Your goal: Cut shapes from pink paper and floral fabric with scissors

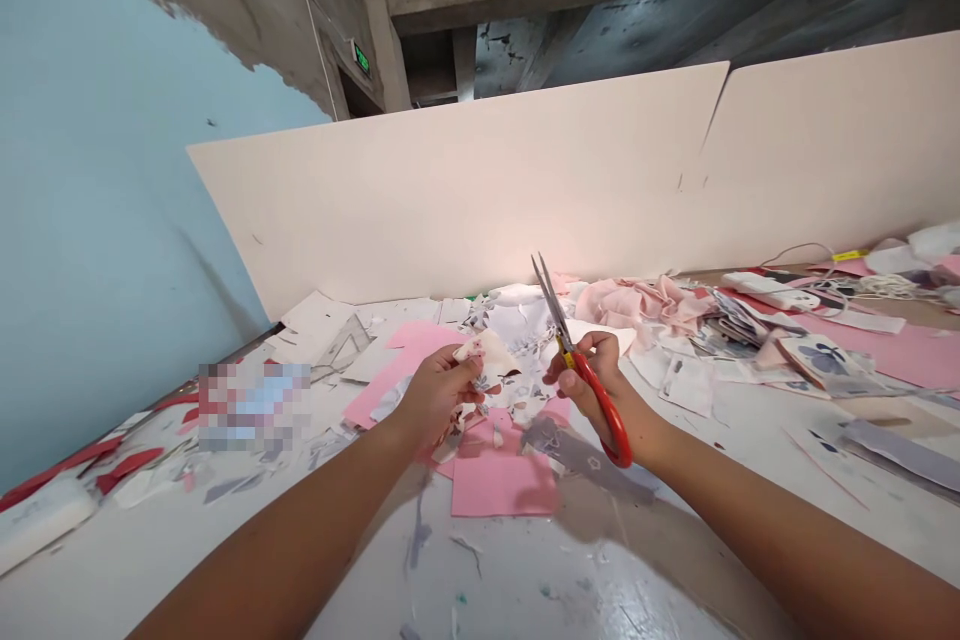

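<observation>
My left hand [442, 390] is closed on a small piece of cream fabric with a floral print [491, 360], pinched between thumb and fingers. In my right hand [600, 380] is a pair of scissors [592, 390] with red handles, its blades pointing up and slightly parted. The blades are apart from the fabric piece, to its right. Below the hands lies a pink paper rectangle [504, 486] on the white table [525, 585]. A grey-lilac scrap with a small flower shape [581, 455] lies beside it, partly in shadow.
Paper and fabric scraps spread across the table. A crumpled pink cloth [637, 305] lies at the back. To the right are a white power strip [772, 290] with a cord and a stack of printed pieces [825, 360]. A pale upright panel [480, 200] borders the back.
</observation>
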A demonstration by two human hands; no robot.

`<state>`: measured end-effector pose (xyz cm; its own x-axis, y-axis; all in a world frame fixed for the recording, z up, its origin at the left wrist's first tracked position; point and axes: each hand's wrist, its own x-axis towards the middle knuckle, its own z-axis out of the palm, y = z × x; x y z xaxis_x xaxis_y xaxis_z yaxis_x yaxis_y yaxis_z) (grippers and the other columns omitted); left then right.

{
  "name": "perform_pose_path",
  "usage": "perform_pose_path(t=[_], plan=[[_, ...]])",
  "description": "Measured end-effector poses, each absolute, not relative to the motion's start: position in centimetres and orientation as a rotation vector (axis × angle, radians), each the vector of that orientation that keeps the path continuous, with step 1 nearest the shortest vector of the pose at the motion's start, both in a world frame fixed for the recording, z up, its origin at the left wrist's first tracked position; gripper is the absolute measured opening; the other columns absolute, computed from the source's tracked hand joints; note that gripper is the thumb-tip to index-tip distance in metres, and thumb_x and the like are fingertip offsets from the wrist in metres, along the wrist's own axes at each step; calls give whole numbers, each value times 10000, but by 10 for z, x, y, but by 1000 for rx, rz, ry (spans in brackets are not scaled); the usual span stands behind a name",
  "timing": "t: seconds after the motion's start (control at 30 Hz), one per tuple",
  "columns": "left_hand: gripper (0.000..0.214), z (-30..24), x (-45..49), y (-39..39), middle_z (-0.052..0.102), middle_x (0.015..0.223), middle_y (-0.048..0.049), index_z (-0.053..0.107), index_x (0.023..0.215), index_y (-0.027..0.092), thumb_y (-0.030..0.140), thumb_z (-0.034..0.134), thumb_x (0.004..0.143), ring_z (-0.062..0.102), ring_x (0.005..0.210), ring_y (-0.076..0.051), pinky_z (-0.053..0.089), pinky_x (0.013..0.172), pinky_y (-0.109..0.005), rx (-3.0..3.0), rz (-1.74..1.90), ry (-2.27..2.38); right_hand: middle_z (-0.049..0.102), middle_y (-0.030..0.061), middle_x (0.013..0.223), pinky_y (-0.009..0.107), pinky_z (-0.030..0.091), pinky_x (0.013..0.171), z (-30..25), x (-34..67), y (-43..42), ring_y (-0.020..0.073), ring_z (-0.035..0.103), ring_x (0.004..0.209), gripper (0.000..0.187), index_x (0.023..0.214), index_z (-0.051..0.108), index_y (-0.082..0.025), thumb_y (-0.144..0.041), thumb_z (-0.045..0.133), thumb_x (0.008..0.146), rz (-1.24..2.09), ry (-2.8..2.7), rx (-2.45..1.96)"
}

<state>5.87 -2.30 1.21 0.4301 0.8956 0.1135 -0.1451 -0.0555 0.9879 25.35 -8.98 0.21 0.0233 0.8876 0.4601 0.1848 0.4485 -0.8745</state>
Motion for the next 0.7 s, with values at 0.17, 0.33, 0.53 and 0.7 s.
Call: perform_pose_path(t=[0.17, 0.33, 0.53, 0.7], plan=[[311, 11, 61, -27, 583, 711, -31, 557, 814, 151, 396, 654, 650, 620, 646, -167, 447, 523, -237, 1358, 899, 707, 522, -50, 748, 282, 428, 565, 7, 240, -96, 140, 531, 639, 459, 822, 259, -255, -362, 672, 651, 875, -1290, -1046], [282, 12, 69, -45, 592, 701, -22, 594, 793, 143, 395, 634, 672, 598, 553, -132, 449, 536, -253, 1485, 716, 631, 467, -60, 725, 248, 406, 546, 8, 237, -98, 99, 477, 600, 400, 765, 313, -226, -277, 687, 632, 947, -1261, -1030], [258, 14, 72, -54, 593, 700, -25, 583, 797, 147, 382, 612, 696, 618, 562, -151, 449, 526, -245, 1550, 713, 702, 403, -65, 664, 224, 353, 482, 9, 239, -100, 81, 388, 541, 281, 723, 334, -219, -235, 612, 683, 904, -1329, -1086], [286, 12, 69, -51, 578, 627, -1, 573, 837, 153, 403, 601, 702, 590, 477, -118, 452, 515, -233, 1617, 741, 704, 392, -66, 627, 233, 359, 453, 11, 234, -101, 83, 388, 500, 267, 714, 333, -221, -241, 597, 676, 832, -1275, -1138]])
